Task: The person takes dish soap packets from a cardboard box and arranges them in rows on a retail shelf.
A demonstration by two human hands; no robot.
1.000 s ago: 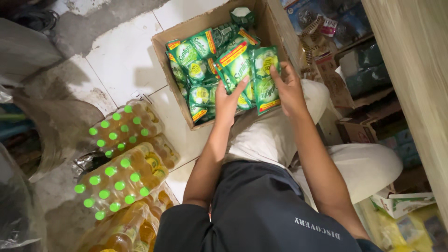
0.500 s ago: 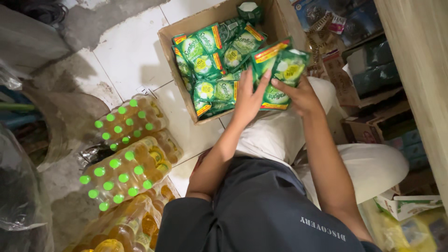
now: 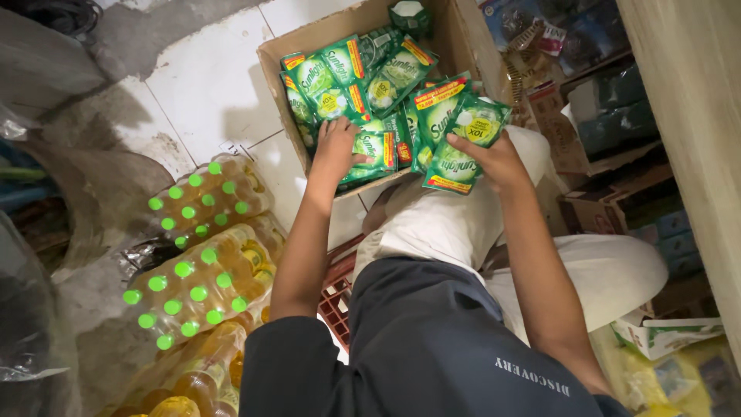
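Note:
A brown cardboard box [image 3: 471, 46] on the tiled floor holds several green refill pouches [image 3: 332, 77] with yellow and red trim. My right hand [image 3: 494, 158] grips a small stack of those green pouches [image 3: 459, 131], lifted over the box's near right corner. My left hand [image 3: 336, 147] reaches into the box and rests on a pouch [image 3: 374, 150] lying near the front wall, fingers curled over it.
Shrink-wrapped packs of cooking-oil bottles with green caps [image 3: 201, 270] lie at my left. A red plastic crate [image 3: 340, 289] sits under me. Cartons and packaged goods [image 3: 617, 116] crowd the right side beside a wooden shelf post [image 3: 695, 116]. Dark plastic bags [image 3: 31, 324] fill the far left.
My right hand has lifted the pouch stack up and to the right, out of the box. My left hand let go of that stack and dropped back onto the pouches in the box.

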